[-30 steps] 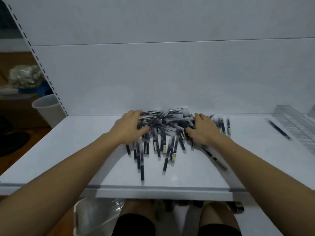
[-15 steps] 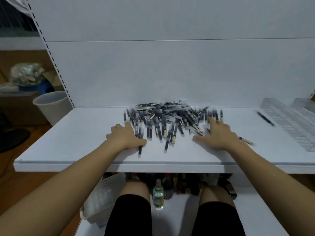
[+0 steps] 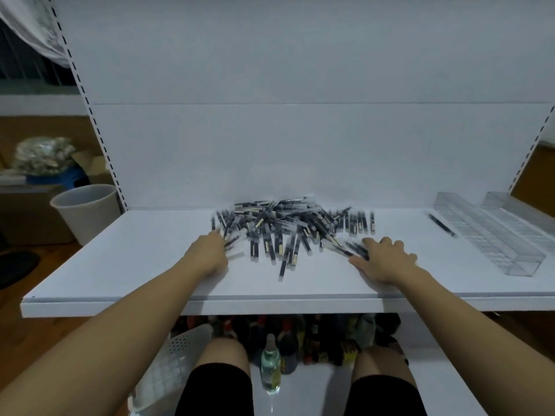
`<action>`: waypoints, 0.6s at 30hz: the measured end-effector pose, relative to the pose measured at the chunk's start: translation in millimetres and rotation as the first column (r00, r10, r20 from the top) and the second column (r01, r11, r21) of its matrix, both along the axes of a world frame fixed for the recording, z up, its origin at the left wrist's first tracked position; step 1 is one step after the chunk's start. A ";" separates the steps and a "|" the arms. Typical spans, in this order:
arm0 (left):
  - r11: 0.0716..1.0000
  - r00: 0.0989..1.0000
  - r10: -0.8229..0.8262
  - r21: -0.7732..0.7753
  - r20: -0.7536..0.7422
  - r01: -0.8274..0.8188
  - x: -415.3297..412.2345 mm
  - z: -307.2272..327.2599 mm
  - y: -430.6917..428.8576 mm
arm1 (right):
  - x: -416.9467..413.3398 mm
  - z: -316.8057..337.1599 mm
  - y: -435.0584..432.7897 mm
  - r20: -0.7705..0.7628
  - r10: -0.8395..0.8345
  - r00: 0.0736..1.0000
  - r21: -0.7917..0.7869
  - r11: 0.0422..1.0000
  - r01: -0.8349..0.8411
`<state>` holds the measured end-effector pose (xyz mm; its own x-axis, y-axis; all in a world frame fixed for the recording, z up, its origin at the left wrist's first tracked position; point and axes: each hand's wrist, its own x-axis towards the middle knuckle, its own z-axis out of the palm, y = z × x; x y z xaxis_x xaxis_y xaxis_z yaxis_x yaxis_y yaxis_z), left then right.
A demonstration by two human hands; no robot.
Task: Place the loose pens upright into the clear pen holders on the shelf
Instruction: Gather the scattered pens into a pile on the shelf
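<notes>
Centre frame, on the shelf (image 3: pixel 120 265), the right hand (image 3: pixel 384 261) lies spread flat on pens (image 3: pixel 282 229); the left hand (image 3: pixel 207 256) touches them, grip unclear.

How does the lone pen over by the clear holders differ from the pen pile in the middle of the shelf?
The lone pen lies by itself, flat on the shelf near the clear holders; the pen pile is a crisscrossed heap, pens stacked on one another. Nothing touches the lone pen; the left hand and right hand both rest at the pile's near edge. Shared: dark pens lying down, not in a holder.
</notes>
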<state>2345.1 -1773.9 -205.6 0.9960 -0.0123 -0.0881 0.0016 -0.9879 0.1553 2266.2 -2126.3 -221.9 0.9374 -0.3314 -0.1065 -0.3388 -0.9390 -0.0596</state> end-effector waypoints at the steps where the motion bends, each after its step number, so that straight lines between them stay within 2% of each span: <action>1: 1.000 0.999 -0.018 0.000 0.026 0.018 -0.6 -2.4 1.0 | 0.9 -0.4 0.6 0.037 0.037 0.999 -0.015 0.999 -0.037; 4: 0.997 0.995 -0.070 0.040 0.076 0.067 -1.5 -3.9 3.4 | 4.3 0.4 3.6 0.082 0.121 0.989 -0.030 0.992 -0.119; 11: 0.973 0.979 -0.167 0.181 0.121 0.144 3.5 5.5 12.0 | 25.0 5.9 7.9 -0.024 0.118 0.993 -0.012 0.993 -0.118; 15: 0.975 0.967 -0.187 0.154 0.175 0.161 7.5 18.7 22.4 | 30.5 13.9 2.4 -0.079 0.138 0.987 -0.028 0.990 -0.141; 18: 0.976 0.939 -0.218 0.073 0.266 0.206 19.3 34.0 29.2 | 32.1 32.5 -2.1 -0.038 0.144 0.989 -0.086 0.985 -0.147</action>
<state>2364.3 -1744.7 -171.6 0.9570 -0.2283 0.1791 -0.2449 -0.9665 0.0772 2298.3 -2128.4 -189.5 0.9731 -0.2010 -0.1126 -0.1983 -0.9795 0.0345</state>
